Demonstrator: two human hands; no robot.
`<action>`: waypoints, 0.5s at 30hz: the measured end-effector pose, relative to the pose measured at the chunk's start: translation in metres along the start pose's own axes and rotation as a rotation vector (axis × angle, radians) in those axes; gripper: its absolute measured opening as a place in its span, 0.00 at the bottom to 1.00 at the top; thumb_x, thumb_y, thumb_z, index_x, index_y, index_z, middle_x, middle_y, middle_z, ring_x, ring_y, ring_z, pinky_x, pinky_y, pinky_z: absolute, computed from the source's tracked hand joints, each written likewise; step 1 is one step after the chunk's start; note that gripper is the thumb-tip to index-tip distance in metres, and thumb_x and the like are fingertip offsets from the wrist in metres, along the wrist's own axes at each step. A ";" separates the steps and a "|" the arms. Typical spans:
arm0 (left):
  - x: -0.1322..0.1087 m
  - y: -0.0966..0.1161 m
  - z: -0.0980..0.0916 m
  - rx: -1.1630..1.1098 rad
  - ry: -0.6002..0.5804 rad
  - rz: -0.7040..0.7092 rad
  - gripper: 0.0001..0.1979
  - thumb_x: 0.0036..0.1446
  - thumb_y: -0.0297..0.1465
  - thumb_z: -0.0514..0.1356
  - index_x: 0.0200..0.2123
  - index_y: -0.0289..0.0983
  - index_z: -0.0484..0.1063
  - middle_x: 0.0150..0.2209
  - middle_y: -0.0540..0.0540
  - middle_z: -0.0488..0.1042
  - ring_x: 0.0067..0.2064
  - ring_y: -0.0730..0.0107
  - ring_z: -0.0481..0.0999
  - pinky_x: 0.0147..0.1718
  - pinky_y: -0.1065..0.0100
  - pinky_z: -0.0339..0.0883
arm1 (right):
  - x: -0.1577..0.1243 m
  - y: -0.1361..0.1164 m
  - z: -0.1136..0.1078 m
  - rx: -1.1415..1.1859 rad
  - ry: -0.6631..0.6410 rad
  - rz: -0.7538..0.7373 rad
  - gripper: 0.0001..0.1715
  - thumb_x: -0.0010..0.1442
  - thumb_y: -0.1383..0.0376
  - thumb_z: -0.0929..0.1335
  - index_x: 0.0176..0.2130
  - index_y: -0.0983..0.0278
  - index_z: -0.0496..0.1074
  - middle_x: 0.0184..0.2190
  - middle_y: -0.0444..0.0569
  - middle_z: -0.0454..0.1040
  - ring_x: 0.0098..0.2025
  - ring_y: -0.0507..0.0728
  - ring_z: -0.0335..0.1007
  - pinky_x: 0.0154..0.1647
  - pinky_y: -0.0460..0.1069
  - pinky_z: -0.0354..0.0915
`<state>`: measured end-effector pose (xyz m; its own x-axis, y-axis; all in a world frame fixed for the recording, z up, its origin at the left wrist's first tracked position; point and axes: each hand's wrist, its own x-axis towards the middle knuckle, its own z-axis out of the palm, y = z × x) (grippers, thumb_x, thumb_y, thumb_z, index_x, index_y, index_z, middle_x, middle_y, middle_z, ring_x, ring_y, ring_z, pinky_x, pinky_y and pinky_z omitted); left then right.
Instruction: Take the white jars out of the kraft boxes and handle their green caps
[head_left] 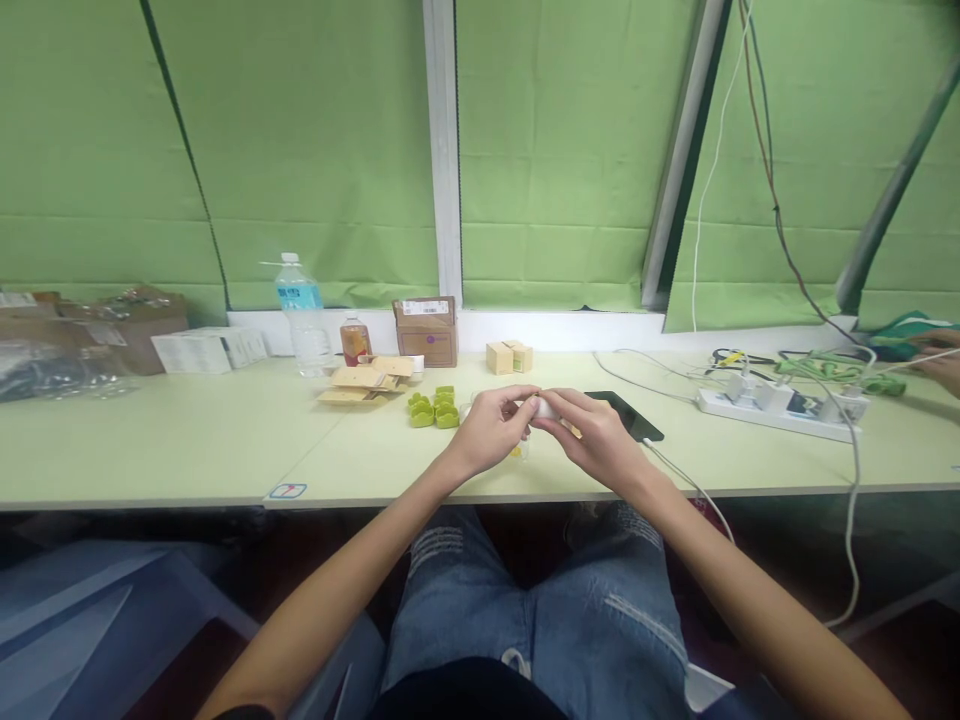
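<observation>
A small white, rounded object (pixel 547 409) is held between my two hands above the table, in front of my lap. My left hand (pixel 491 428) pinches it from the left with thumb and fingertips. From the right, the fingers of my right hand (pixel 596 430) close over it. Its exact kind is too small to tell. Just below the hands, something clear with a yellow patch (pixel 519 451) shows in part. Several green flower-shaped pieces (pixel 433 408) sit left of my left hand. A dark flat tablet (pixel 628 414) lies partly behind my right hand.
Flat brown cardboard pieces (pixel 367 378), a drink bottle (pixel 355 340), a water bottle (pixel 304 325) and a brown box (pixel 426 333) stand at the left back. Small tan boxes (pixel 509 357) are behind the hands. A power strip (pixel 780 412) with cables lies right, near another person's hand (pixel 941 360).
</observation>
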<state>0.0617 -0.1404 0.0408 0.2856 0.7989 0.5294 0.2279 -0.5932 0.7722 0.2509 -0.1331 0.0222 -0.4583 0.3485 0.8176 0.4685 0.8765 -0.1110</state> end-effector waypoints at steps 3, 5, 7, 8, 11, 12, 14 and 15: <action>0.001 0.000 -0.001 -0.005 -0.003 0.006 0.19 0.63 0.38 0.59 0.49 0.31 0.79 0.30 0.45 0.78 0.26 0.73 0.73 0.27 0.71 0.69 | 0.001 0.000 0.002 0.008 -0.022 0.017 0.18 0.74 0.60 0.61 0.59 0.57 0.70 0.47 0.56 0.78 0.46 0.62 0.78 0.47 0.56 0.74; 0.002 -0.001 0.000 -0.008 -0.001 0.011 0.18 0.63 0.38 0.60 0.49 0.31 0.79 0.30 0.45 0.78 0.26 0.73 0.73 0.27 0.71 0.69 | 0.001 0.000 0.003 0.017 -0.020 0.025 0.17 0.74 0.60 0.61 0.58 0.57 0.70 0.47 0.55 0.78 0.46 0.62 0.77 0.47 0.56 0.74; 0.003 -0.004 0.001 -0.007 0.006 0.018 0.19 0.63 0.38 0.59 0.49 0.31 0.78 0.31 0.45 0.78 0.26 0.73 0.72 0.27 0.71 0.69 | 0.000 0.000 0.004 0.023 -0.013 0.031 0.17 0.73 0.61 0.61 0.58 0.57 0.69 0.48 0.55 0.77 0.47 0.62 0.77 0.47 0.56 0.74; 0.003 -0.005 0.002 -0.001 0.011 0.025 0.19 0.64 0.38 0.59 0.49 0.31 0.78 0.32 0.45 0.78 0.26 0.73 0.72 0.27 0.71 0.69 | 0.000 0.000 0.004 0.024 -0.007 0.033 0.17 0.73 0.62 0.61 0.58 0.57 0.69 0.49 0.56 0.77 0.48 0.62 0.77 0.47 0.56 0.74; 0.004 -0.010 0.006 0.038 0.027 0.053 0.18 0.65 0.38 0.57 0.49 0.33 0.78 0.35 0.45 0.79 0.28 0.73 0.72 0.27 0.72 0.68 | 0.000 0.001 0.005 0.020 0.004 0.041 0.17 0.73 0.63 0.61 0.58 0.57 0.68 0.50 0.56 0.77 0.50 0.63 0.76 0.48 0.56 0.74; 0.004 -0.011 0.006 0.050 0.034 0.062 0.17 0.66 0.38 0.57 0.49 0.34 0.78 0.35 0.45 0.80 0.28 0.73 0.72 0.27 0.72 0.68 | 0.000 0.000 0.005 0.019 0.007 0.042 0.17 0.73 0.63 0.61 0.58 0.56 0.68 0.49 0.56 0.77 0.50 0.63 0.76 0.48 0.56 0.75; 0.005 -0.012 0.007 0.042 0.049 0.066 0.17 0.65 0.38 0.58 0.49 0.34 0.78 0.36 0.45 0.80 0.28 0.73 0.73 0.28 0.72 0.69 | 0.001 0.000 0.005 0.023 0.013 0.046 0.17 0.73 0.63 0.61 0.58 0.56 0.68 0.49 0.55 0.77 0.49 0.63 0.76 0.48 0.57 0.75; 0.005 -0.012 0.006 0.021 0.058 0.059 0.16 0.65 0.38 0.59 0.48 0.34 0.78 0.36 0.44 0.80 0.28 0.73 0.73 0.28 0.72 0.70 | 0.001 -0.001 0.005 0.028 0.019 0.047 0.17 0.73 0.63 0.60 0.58 0.56 0.68 0.50 0.55 0.77 0.49 0.63 0.76 0.48 0.57 0.75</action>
<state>0.0663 -0.1300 0.0321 0.2447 0.7667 0.5936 0.2316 -0.6407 0.7320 0.2461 -0.1319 0.0201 -0.4212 0.3836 0.8219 0.4682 0.8681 -0.1652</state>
